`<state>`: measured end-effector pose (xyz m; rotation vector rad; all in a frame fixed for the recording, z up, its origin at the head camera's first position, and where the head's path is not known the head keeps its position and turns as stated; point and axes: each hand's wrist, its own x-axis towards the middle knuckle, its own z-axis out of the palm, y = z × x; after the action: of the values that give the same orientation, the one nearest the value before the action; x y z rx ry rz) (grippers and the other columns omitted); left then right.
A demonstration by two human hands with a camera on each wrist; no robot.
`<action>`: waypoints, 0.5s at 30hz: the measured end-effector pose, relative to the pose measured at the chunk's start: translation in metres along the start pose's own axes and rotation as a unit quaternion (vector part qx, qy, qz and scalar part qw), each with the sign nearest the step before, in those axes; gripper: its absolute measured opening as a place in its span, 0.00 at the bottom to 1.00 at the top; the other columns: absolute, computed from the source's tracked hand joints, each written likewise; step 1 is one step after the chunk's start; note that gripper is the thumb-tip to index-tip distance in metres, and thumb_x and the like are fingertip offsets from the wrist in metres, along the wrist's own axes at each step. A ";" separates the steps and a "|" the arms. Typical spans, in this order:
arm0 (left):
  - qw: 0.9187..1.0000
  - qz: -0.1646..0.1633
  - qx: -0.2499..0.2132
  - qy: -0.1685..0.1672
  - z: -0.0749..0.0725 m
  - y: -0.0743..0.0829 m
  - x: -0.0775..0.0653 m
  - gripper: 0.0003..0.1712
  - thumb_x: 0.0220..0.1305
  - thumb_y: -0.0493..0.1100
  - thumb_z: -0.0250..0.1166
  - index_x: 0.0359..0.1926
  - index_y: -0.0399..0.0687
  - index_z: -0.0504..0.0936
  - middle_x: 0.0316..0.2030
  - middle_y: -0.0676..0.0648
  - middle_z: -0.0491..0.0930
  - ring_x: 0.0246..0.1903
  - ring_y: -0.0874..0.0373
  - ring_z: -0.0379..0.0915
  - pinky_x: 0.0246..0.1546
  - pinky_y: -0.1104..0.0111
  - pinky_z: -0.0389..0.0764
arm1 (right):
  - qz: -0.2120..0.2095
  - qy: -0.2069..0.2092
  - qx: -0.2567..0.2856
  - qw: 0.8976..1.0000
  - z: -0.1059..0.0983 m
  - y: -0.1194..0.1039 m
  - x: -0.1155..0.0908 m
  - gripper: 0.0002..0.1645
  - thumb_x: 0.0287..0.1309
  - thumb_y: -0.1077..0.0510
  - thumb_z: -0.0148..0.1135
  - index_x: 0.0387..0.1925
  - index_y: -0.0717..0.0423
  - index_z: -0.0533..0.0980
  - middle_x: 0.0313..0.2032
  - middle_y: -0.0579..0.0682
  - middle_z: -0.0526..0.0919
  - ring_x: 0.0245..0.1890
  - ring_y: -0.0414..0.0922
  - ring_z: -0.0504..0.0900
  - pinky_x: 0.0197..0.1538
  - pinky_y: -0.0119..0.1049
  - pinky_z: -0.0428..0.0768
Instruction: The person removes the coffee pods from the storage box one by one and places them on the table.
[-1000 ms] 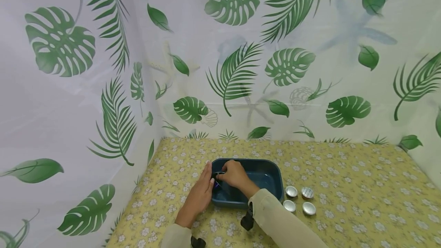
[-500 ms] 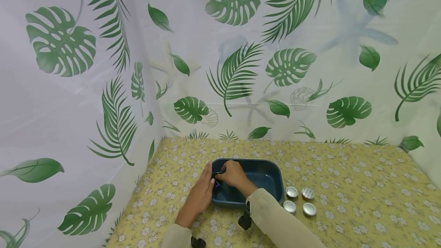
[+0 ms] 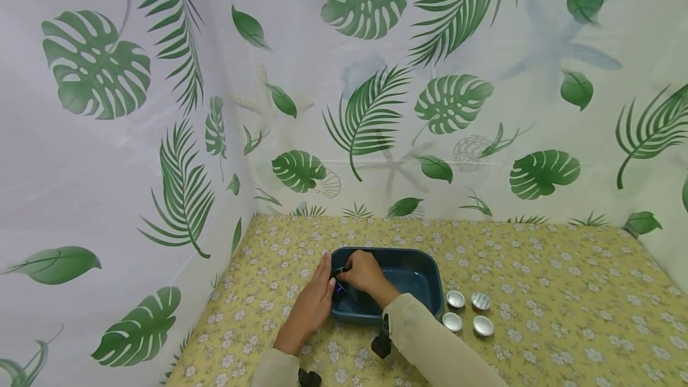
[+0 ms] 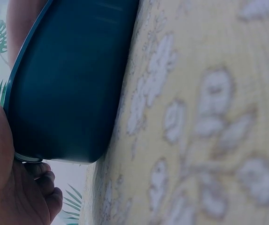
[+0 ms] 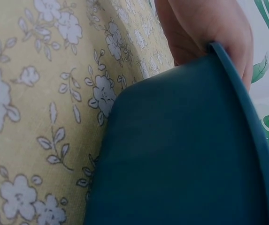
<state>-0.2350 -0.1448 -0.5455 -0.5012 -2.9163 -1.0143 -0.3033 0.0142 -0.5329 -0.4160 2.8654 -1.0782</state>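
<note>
A: Starting at the left grip [image 3: 313, 298], what do we see?

B: Its straight fingers lie along the outside of a dark-blue, rounded-rectangular, glossy basin [image 3: 415, 279], perhaps plastic, with the thumb up by the rim. We read that as bracing, so the basin won't slide on the desk [image 3: 559, 315] with its yellow, white-flowered cloth.

A: And just right of that grip?

B: A small dark object [image 3: 340, 270] of unclear shape and material, inside the basin's left end, between both grips. The right grip [image 3: 365, 270] has curled fingers that seem to pinch it; we can't tell whether the left thumb touches it too.

A: Why does that arm cross the near wall?

B: Probably because the walls leave only the top free for reaching in.

A: Further right?

B: Four round, silver-coloured, metallic-looking pieces [image 3: 482, 326], two by two, outside the basin, right of the right grip; we'd guess there to be out of its way.
</note>
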 end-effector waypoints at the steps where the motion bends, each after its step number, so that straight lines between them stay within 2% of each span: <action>1: 1.000 0.000 0.000 0.000 0.000 0.000 0.000 0.34 0.85 0.48 0.39 0.82 0.51 0.36 0.81 0.50 0.35 0.78 0.48 0.44 0.72 0.48 0.59 | 0.000 0.000 0.000 1.000 0.000 0.000 0.000 0.12 0.52 0.56 0.78 0.23 0.60 0.84 0.21 0.48 0.82 0.21 0.42 0.78 0.27 0.38 0.78; 15: 1.000 0.003 0.003 0.001 0.003 -0.005 0.002 0.35 0.85 0.48 0.39 0.82 0.51 0.35 0.81 0.49 0.35 0.78 0.48 0.44 0.72 0.48 0.59 | -0.001 -0.007 0.009 1.000 0.001 0.002 0.001 0.13 0.51 0.58 0.79 0.19 0.58 0.82 0.18 0.45 0.80 0.19 0.41 0.75 0.26 0.36 0.75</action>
<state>-0.2380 -0.1459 -0.5503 -0.5080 -2.9124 -1.0045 -0.3042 0.0151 -0.5354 -0.4248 2.8419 -1.0978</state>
